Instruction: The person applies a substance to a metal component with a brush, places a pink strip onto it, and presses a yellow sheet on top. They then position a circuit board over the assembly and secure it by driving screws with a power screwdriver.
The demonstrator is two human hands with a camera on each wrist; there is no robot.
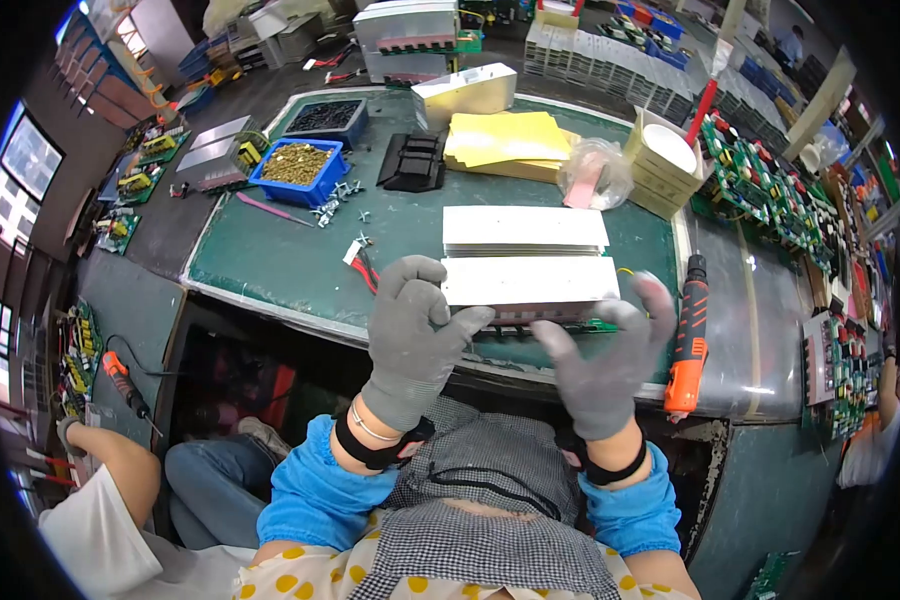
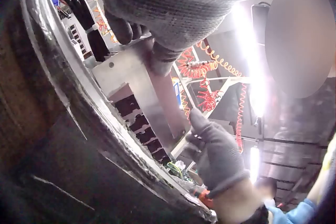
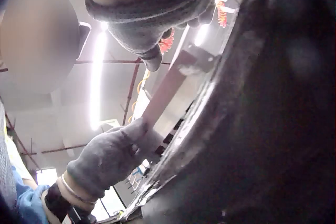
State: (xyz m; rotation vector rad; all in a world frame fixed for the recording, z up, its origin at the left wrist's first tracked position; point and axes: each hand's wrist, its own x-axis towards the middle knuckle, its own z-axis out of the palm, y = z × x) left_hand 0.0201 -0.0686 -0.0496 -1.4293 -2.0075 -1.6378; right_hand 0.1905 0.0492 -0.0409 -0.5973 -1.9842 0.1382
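A silver heat sink (image 1: pixel 530 280) with two flat metal faces lies on the green work mat in front of the person, over a circuit board whose green edge shows at its right front. The gloved left hand (image 1: pixel 410 340) holds its left end, the thumb at the front edge and the fingers bent beside the corner. In the left wrist view the thumb lies against the metal face (image 2: pixel 128 71). The gloved right hand (image 1: pixel 610 365), slightly blurred, is at the right end with fingers spread and bent, thumb apart from the index finger, nothing between them.
An orange-black electric screwdriver (image 1: pixel 688 350) lies right of the hands. Farther back are a blue bin (image 1: pixel 270 188) of brass-coloured parts, loose screws (image 1: pixel 332 205), a black plastic part (image 1: pixel 412 162), yellow sheets (image 1: pixel 507 138) and a cardboard box (image 1: pixel 660 185). A red-wired connector (image 1: pixel 363 262) lies left.
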